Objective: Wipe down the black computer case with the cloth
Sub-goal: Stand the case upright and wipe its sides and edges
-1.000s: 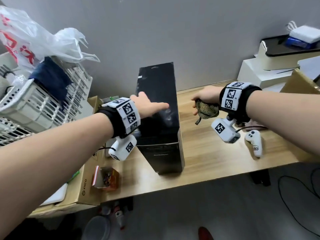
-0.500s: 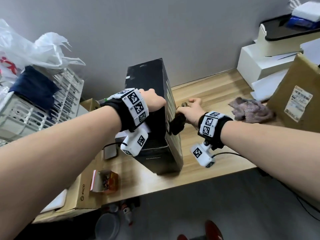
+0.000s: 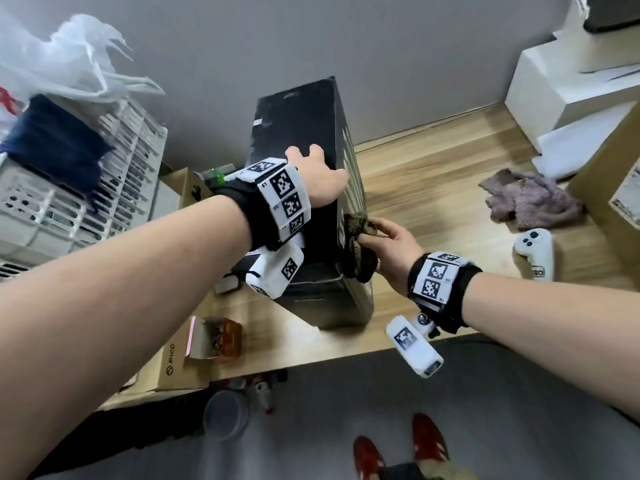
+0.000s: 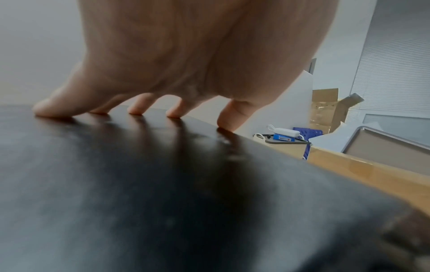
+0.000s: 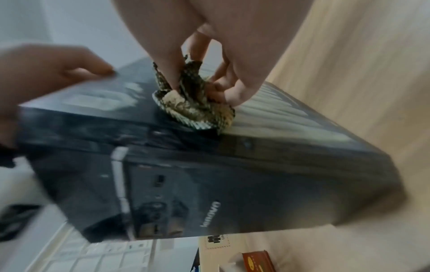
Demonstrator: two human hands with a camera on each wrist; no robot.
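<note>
Cloth [image 3: 360, 244] slid nearer case [image 3: 298, 109] front — right hand [image 3: 389, 247] gripping; left hand [image 3: 320, 180] flat atop.

The wooden table [image 3: 433, 188] carries computer case [image 3: 298, 116], purple rag [image 3: 533, 199], controller [image 3: 533, 251].

Plain grey painted wall [image 3: 398, 53] behind a light wooden desktop [image 3: 433, 188] with visible grain. Dark grey floor [image 3: 502, 410] below the desk's front edge. White slatted plastic crates [image 3: 114, 188] stacked at left, a crumpled translucent plastic bag [image 3: 72, 60] on top of them. White cardboard boxes [image 3: 561, 84] at right against the wall. In the left wrist view, closed horizontal window blinds [image 4: 395, 73] at far right, brown cardboard cartons [image 4: 324, 103] beside them. Light even and soft.
</note>
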